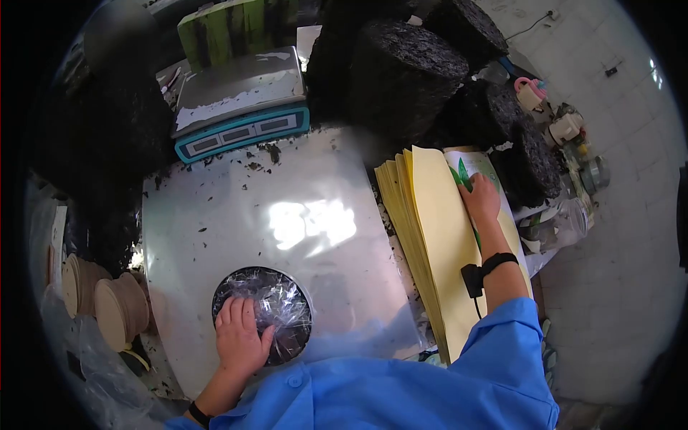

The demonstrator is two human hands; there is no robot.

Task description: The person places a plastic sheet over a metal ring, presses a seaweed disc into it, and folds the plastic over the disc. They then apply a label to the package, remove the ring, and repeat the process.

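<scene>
meanwhile, at a cluttered table (215,208), a person in a blue coat presses the left hand (240,340) flat on a round, dark cake (263,314) wrapped in crinkled clear film, fingers (236,313) lying close together and extended across its left half, gripping nothing. the disc sits near the front edge of a glossy white sheet that covers the table, speckled with dark crumbs. the right hand (481,201) rests palm down on a stack of pale yellow paper wrappers (437,236) just right of the sheet, fingers loosely spread on a sheet printed with green; a black strap circles the wrist. behind, a teal-trimmed scale (240,104) with a worn steel platform stands at the far edge. rough black cylindrical blocks (405,75) crowd the back right. round tan discs (118,304) stand stacked on edge at the left.
</scene>
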